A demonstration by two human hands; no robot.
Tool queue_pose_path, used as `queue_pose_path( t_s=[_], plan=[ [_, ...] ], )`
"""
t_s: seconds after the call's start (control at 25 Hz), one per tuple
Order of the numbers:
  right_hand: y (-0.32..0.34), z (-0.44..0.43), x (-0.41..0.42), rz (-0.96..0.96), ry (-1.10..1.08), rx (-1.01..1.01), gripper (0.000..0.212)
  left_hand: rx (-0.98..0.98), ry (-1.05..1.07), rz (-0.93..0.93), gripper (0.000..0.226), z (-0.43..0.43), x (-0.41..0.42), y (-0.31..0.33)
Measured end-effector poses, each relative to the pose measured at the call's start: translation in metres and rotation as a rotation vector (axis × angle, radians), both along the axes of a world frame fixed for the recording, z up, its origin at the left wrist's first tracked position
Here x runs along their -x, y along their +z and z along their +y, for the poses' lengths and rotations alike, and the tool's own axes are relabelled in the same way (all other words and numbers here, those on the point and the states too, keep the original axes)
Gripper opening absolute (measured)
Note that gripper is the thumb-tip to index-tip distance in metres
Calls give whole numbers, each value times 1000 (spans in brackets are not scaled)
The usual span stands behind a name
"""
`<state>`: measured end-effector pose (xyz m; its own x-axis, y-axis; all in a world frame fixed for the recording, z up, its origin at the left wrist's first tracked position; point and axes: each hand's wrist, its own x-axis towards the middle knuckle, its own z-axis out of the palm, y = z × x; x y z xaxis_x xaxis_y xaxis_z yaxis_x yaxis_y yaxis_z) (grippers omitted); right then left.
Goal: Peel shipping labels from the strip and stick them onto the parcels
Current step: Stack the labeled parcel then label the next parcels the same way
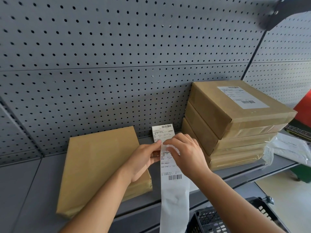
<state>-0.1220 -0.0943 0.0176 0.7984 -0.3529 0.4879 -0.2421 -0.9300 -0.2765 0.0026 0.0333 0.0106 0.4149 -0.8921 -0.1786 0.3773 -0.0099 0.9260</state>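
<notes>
A long white label strip (pixel 173 195) hangs down in front of the shelf, with a printed label (pixel 169 167) on its upper part. My left hand (pixel 143 158) pinches the strip's left edge near the top. My right hand (pixel 186 153) pinches the top right, where a corner is curled up. Beyond my hands another printed label (pixel 162 132) of the strip stands up. A flat brown parcel (pixel 99 165) without a label lies on the shelf at left. On the right is a stack of brown parcels (pixel 235 132); the top one bears a label (pixel 242 96).
A grey pegboard wall (pixel 117 56) backs the grey shelf (pixel 30 187). White plastic bags (pixel 289 148) lie right of the stack, a red object (pixel 304 108) behind them. A black plastic crate (pixel 235 217) sits below the shelf at lower right.
</notes>
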Motion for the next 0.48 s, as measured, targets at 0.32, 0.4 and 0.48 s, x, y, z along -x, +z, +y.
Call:
queue_pose_path(
  t_s=[0.32, 0.4, 0.48],
  plan=[
    [-6, 0, 1, -74, 12, 52, 24, -92, 141, 51, 24, -10, -1, -1],
    [-7, -1, 2, -101, 20, 71, 23, -114, 162, 46, 22, -12, -1, 0],
    [-8, -2, 3, -125, 32, 72, 19, -132, 178, 39, 21, -14, 0, -1]
  ],
)
